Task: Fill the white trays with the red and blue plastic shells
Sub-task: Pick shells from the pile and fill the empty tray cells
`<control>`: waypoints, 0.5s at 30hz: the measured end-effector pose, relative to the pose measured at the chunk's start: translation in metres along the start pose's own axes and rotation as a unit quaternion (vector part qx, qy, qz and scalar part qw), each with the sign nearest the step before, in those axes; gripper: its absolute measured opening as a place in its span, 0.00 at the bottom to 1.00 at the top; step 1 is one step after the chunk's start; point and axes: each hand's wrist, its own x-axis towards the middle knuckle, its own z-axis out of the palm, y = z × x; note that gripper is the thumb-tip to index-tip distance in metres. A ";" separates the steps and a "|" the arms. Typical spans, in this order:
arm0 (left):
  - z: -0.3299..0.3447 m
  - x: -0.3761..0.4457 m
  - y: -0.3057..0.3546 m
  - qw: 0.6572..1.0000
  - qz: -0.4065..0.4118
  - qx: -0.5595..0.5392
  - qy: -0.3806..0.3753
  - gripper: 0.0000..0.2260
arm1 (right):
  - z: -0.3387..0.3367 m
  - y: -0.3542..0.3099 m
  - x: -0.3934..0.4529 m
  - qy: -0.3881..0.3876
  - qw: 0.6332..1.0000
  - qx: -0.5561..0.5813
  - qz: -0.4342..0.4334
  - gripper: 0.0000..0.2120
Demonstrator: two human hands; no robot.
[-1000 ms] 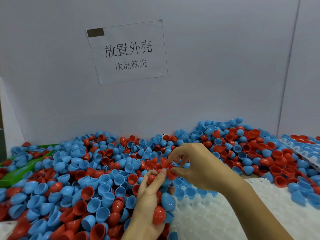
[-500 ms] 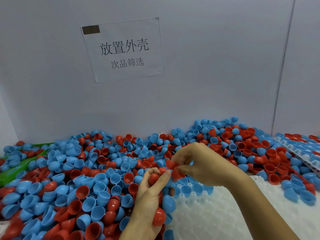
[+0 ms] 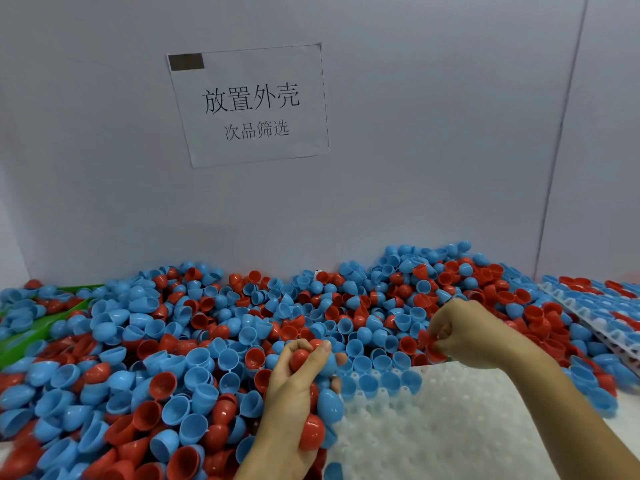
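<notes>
A deep pile of red and blue plastic shells [image 3: 180, 341] covers the bench against the back wall. A white dimpled tray [image 3: 433, 431] lies in front of me, with several blue shells [image 3: 391, 381] seated in its far row. My left hand [image 3: 294, 386] grips a handful of red and blue shells just left of the tray. My right hand [image 3: 474, 334] hovers above the tray's far right part and pinches red shells [image 3: 431, 344] between its fingertips.
A second white tray [image 3: 588, 313] filled with red and blue shells sits at the right. A green bin [image 3: 24, 337] pokes out of the pile at the left. A paper sign [image 3: 249, 105] hangs on the grey wall.
My right hand has pulled away to the right from my left hand, carrying red shells with it. The left hand stays in place with its handful.
</notes>
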 end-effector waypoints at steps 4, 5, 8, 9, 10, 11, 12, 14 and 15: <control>0.000 0.001 0.000 1.000 0.001 0.005 0.007 0.16 | 0.016 -0.002 0.007 -0.036 0.997 -0.075 0.000 0.07; 0.000 0.001 0.000 1.000 -0.001 0.004 0.011 0.16 | 0.019 -0.002 0.007 -0.042 0.995 -0.093 0.001 0.08; 0.001 0.000 0.001 1.000 -0.006 0.004 0.012 0.15 | 0.028 -0.004 0.007 -0.042 0.989 -0.140 0.016 0.06; 0.001 0.000 0.000 1.000 -0.006 0.003 0.010 0.15 | 0.031 -0.005 0.006 -0.041 0.988 -0.145 0.020 0.07; 0.000 0.000 0.000 1.000 -0.005 0.002 0.008 0.15 | 0.033 -0.006 0.006 -0.041 0.988 -0.149 0.020 0.08; 0.000 0.002 -0.001 1.000 -0.001 -0.003 0.004 0.15 | 0.034 -0.007 0.004 -0.045 0.988 -0.148 0.021 0.10; 0.000 0.002 -0.001 1.000 -0.001 -0.004 0.005 0.15 | 0.034 -0.008 0.004 -0.044 0.988 -0.148 0.017 0.10; -0.001 0.001 -0.001 1.000 -0.006 -0.005 0.006 0.14 | 0.031 -0.007 0.003 -0.047 0.988 -0.146 0.016 0.09; -0.002 0.004 -0.004 1.000 -0.007 -0.007 0.008 0.13 | 0.030 -0.007 0.002 -0.058 0.988 -0.145 0.015 0.08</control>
